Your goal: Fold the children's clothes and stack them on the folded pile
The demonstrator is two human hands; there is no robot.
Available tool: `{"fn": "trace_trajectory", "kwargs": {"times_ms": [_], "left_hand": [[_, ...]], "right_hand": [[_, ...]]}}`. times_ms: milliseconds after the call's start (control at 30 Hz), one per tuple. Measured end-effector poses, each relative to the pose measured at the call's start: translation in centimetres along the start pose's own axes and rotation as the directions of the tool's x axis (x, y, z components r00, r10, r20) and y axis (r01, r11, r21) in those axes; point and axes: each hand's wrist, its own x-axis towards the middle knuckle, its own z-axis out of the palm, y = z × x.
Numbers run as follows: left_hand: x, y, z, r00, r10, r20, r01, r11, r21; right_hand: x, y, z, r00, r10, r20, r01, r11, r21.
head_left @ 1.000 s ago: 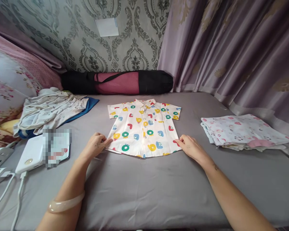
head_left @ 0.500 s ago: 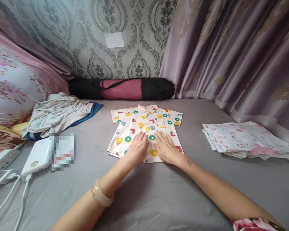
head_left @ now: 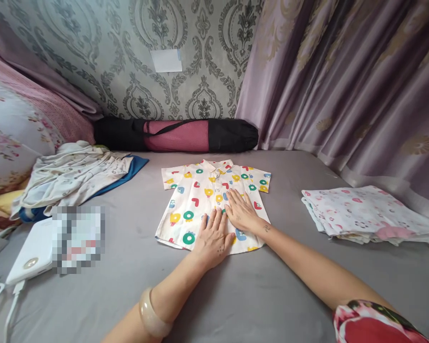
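The small white shirt [head_left: 200, 200] with colourful shapes is lying flat, front up, on the grey bed before me.

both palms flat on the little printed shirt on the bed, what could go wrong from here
The left hand and right hand press only the middle of the shirt, so on the soft grey sheet it may bunch or skew. The sleeves lie unheld and could crease.
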Motion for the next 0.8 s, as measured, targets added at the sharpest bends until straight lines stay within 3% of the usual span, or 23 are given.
{"fn": "trace_trajectory", "kwargs": {"times_ms": [167, 400, 567, 667, 800], "left_hand": [[0.0, 0.1, 0.0, 1.000, 0.002, 0.018, -0.002, 1.000, -0.002], [-0.1, 0.1, 0.6, 0.999, 0.008, -0.053, -0.008, 1.000, 0.006], [-0.1, 0.1, 0.7, 0.999, 0.013, -0.042, -0.013, 1.000, -0.010], [0.0, 0.1, 0.4, 1.000, 0.007, -0.009, -0.007, 1.000, -0.016], [0.1, 0.1, 0.3, 1.000, 0.002, -0.013, -0.002, 1.000, -0.019]], "right_hand": [[3.9, 0.6, 0.1, 0.998, 0.056, 0.007, -0.057, 0.998, 0.009], [9.5, 1.9, 0.6, 0.994, 0.107, 0.028, -0.108, 0.994, 0.022], [12.0, 2.2, 0.5, 0.988, 0.154, 0.032, -0.155, 0.986, 0.060], [12.0, 2.1, 0.4, 0.985, 0.167, -0.048, -0.162, 0.983, 0.086], [11.4, 2.0, 0.6, 0.948, 0.202, -0.245, -0.183, 0.978, 0.097]]}}
